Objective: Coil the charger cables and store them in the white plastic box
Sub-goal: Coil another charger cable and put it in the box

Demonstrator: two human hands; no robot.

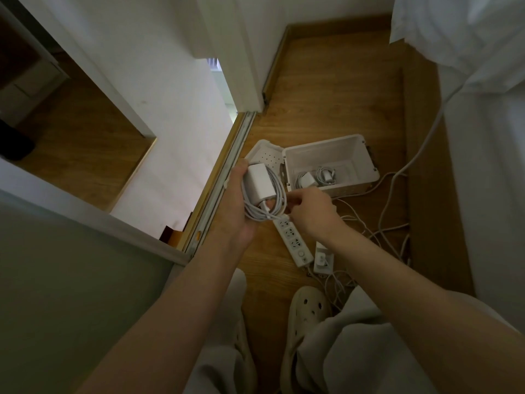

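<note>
**Charger (260, 184).** The white brick lies in your left hand (241, 211), held palm-up above the floor (326, 95), just left of the box (326, 155). Its cable (260, 216) is wound in loops around it. Your left thumb and fingers curl round brick and loops together.

**Right hand (311, 211).** It meets the coil at its right edge, with the fingers curled and pinching the cable there. The exact spot pinched is hidden by the fingers.

**Box.** White plastic, it stands open on the floor just beyond both hands. Its perforated lid (265, 157) is folded out to the left and sits partly behind the held charger. Inside, on the bottom, lie a stored charger (308, 181) with its cable coiled and, beside it to the right, a second coil (326, 174).

**Floor.** A white strip (292, 243) lies below your right hand and runs toward you. A smaller white block (322, 258) lies just to its right. Loose cables (426, 144) trail from the bed side past the box and tangle near your right forearm. One pale slipper (308, 308) shows between your forearms, with light trousers over your knees.

**Surroundings.** White bed linen (483, 81) fills the right edge. A door track (227, 172) runs diagonally to the left of your left hand.
</note>
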